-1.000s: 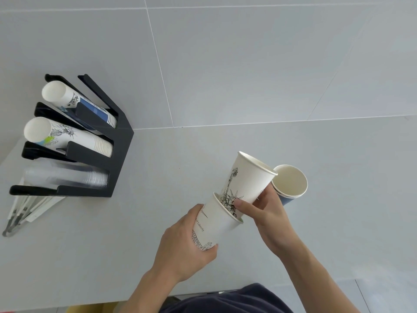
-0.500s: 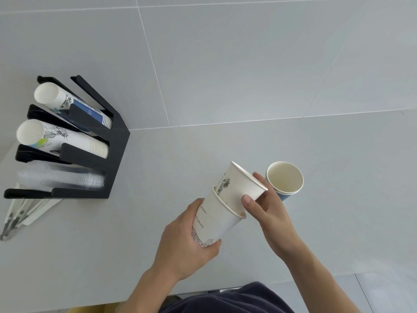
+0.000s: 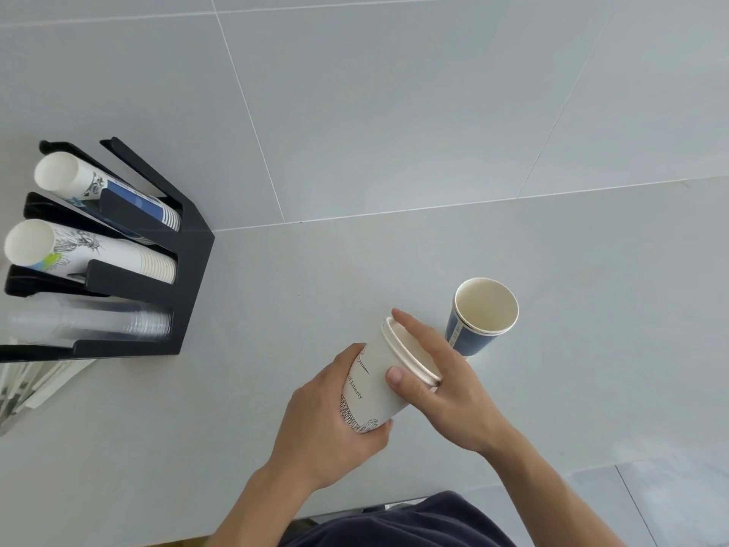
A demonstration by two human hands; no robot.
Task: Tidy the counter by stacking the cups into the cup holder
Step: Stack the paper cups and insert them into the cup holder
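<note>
Two white printed paper cups [image 3: 374,384] sit nested, one fully inside the other, tilted above the counter. My left hand [image 3: 331,424] grips the base of the outer cup. My right hand [image 3: 442,384] lies flat over the two rims, thumb on the cup's side. A blue paper cup [image 3: 479,321] stands upright on the counter just right of my hands. At the far left the black cup holder [image 3: 189,278] has a blue-and-white cup stack [image 3: 106,187] in its top slot, a white printed stack [image 3: 86,250] in the middle and clear plastic cups [image 3: 90,321] in the lowest.
Wrapped straws or utensils [image 3: 35,380] lie under the holder at the left edge. The grey counter [image 3: 591,309] meets a tiled wall behind. The counter's front edge runs just before my body.
My right hand has pushed the upper white cup down until it is fully nested in the lower one. The view has shifted, so the blue cup shows further from my hands.
</note>
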